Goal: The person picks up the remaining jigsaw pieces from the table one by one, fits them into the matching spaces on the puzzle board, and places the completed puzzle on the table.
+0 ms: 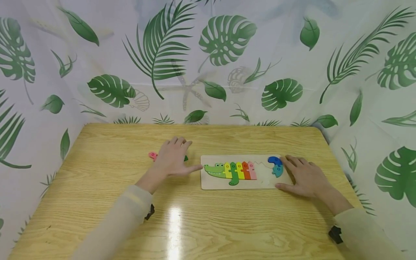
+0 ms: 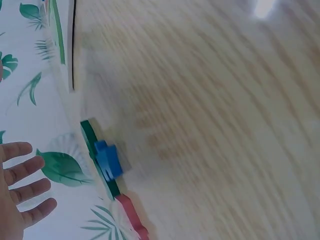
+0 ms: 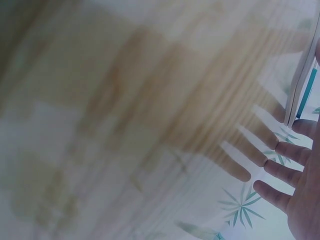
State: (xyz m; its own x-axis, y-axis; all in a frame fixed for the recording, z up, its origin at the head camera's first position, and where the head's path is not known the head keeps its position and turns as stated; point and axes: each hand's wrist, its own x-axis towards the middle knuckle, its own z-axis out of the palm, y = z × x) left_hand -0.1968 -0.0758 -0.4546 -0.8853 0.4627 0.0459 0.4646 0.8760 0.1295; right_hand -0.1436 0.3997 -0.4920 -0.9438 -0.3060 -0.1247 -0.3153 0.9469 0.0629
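Observation:
A pale wooden puzzle board [image 1: 212, 185] holds a crocodile puzzle: a green head [image 1: 214, 172], upright yellow, green, orange and pink body pieces [image 1: 245, 171], and blue tail pieces [image 1: 277, 169] at the right end. My right hand [image 1: 305, 177] rests at the board's right end, fingers spread, thumb and index fingertip at its edge. Over loose pieces left of the board, my left hand [image 1: 173, 157] is spread and holds nothing, its thumb pointing at the board's left edge. The left wrist view shows those pieces: a green one [image 2: 89, 132], a blue one [image 2: 109, 160] and a pink one [image 2: 131, 212].
The wood-grain table [image 1: 227, 220] extends around the board, with a bright reflection near its front. Behind and beside it hangs a white cloth [image 1: 182, 108] printed with green leaves. A dark wrist strap shows at each sleeve.

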